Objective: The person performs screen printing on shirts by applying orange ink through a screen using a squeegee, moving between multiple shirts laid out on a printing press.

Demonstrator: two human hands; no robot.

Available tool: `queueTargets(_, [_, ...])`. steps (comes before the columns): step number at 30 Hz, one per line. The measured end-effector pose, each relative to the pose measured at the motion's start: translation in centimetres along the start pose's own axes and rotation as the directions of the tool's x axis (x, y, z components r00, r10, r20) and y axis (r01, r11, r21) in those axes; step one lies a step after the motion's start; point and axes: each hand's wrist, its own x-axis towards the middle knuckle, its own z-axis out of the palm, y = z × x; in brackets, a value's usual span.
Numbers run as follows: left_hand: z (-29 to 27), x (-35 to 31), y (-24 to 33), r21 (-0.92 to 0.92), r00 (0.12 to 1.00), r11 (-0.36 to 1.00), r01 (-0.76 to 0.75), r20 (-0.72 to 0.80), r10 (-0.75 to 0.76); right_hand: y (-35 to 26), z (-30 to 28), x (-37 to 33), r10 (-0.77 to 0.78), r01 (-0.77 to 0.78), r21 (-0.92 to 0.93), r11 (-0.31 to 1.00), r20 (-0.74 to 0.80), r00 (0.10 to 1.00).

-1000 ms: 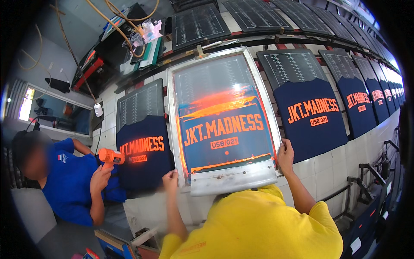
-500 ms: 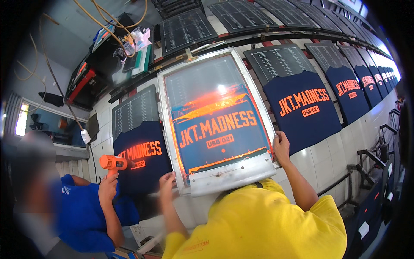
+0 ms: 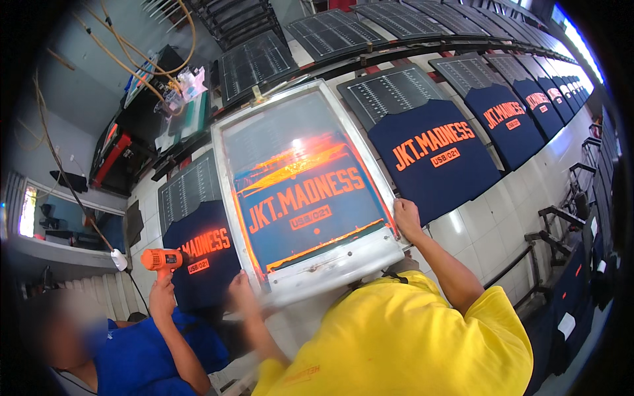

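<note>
Big printing screen (image 3: 307, 191) in pale frame fills centre of frame, tilted, orange lettering on mesh. Right hand (image 3: 407, 220) at lower right corner of frame, fingers closed around edge. Left hand (image 3: 242, 290) at lower left corner, blurred; looks to be gripping, cannot tell for sure. Dark blue shirt (image 3: 432, 155) right of screen, row of shirts running to upper right. Lower left: co-worker's hand (image 3: 162, 295) grips orange heat gun (image 3: 158, 260) beside another dark shirt (image 3: 201, 257).
</note>
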Motion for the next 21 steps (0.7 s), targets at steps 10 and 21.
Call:
queueTargets(10, [10.0, -8.8, 1.7, 0.022, 0.997, 0.997, -0.079, 0.018, 0.079, 3.1, -13.8, 6.6, -0.083, 0.085, 0.057, 0.995, -0.030, 0.996])
queueTargets(21, [34.7, -22.3, 3.0, -0.036, 0.987, 0.987, -0.158, 0.035, 0.159, 15.5, -34.6, 17.4, -0.037, 0.031, -0.044, 0.999, -0.134, 0.990])
